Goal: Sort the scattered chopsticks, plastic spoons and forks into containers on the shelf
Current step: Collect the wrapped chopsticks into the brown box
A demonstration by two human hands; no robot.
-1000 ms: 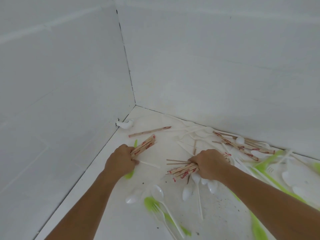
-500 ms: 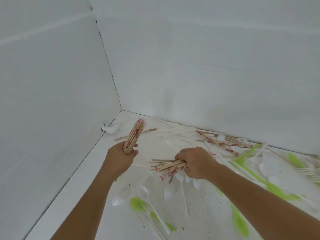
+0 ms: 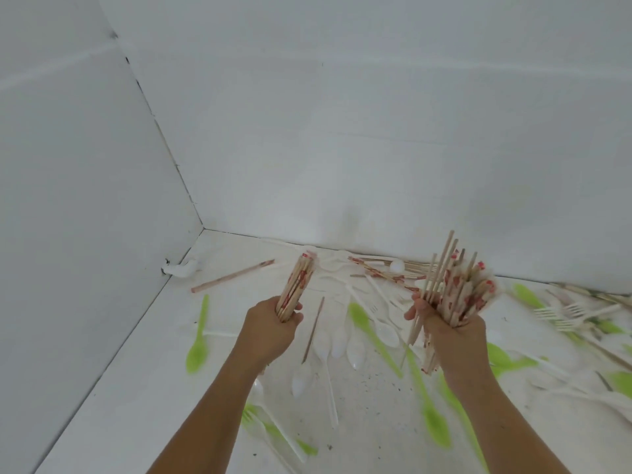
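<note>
Chopsticks (image 3: 295,289) are pale bare wood, matt, some w/ thin paper sleeves (image 3: 478,295) printed red. White spoons (image 3: 301,381), green spoons (image 3: 197,350), white forks (image 3: 561,313) — smooth plastic, slight sheen. Shelf floor (image 3: 136,388) & walls (image 3: 376,131) — matt white, floor w/ dark specks.

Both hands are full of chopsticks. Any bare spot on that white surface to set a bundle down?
A bare strip runs along the left wall, left of the lone green spoon and the left hand. A smaller speckled patch lies between the forearms. Crowded: under and right of the right hand, where spoons and forks overlap.
</note>
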